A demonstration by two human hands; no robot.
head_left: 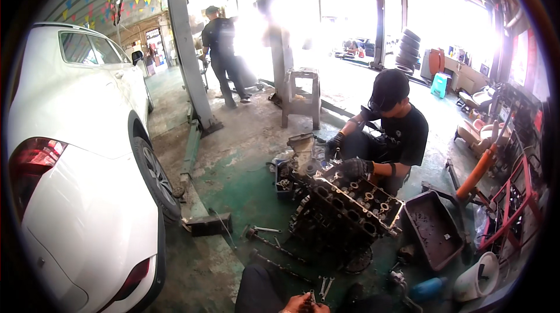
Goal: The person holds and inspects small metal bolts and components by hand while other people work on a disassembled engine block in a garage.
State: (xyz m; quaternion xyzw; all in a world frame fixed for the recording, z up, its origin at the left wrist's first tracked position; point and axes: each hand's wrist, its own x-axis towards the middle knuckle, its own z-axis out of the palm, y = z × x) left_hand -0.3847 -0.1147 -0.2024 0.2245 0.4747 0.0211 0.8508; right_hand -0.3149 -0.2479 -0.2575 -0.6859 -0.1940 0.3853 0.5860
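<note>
At the bottom edge of the view, the person's hand (300, 303) shows only in part, knuckles up over a dark trouser leg, fingers curled around a small metal tool (311, 298). Which hand it is, and whether a second hand sits beside it, cannot be told; the rest is cut off by the frame.

Taking the engine (344, 208) as landmark: it stands on the green floor (233, 196), well ahead of the hand and not within reach of the fingers. Its top face is bare, with rows of open ports and valve gear exposed, so the stripping looks well along, though the block is in one piece and much seems left to take apart. Between engine and hand lie two long shafts (277, 247) and a pair of wrenches (325, 285), the wrenches just ahead of the fingers. Right of the engine sits a dirty tray (434, 231), and past that a white bucket (477, 278). Behind the engine a co-worker (392, 132) crouches with gloved hands on its upper end. Far left of the engine stands a white car (76, 155).
</note>
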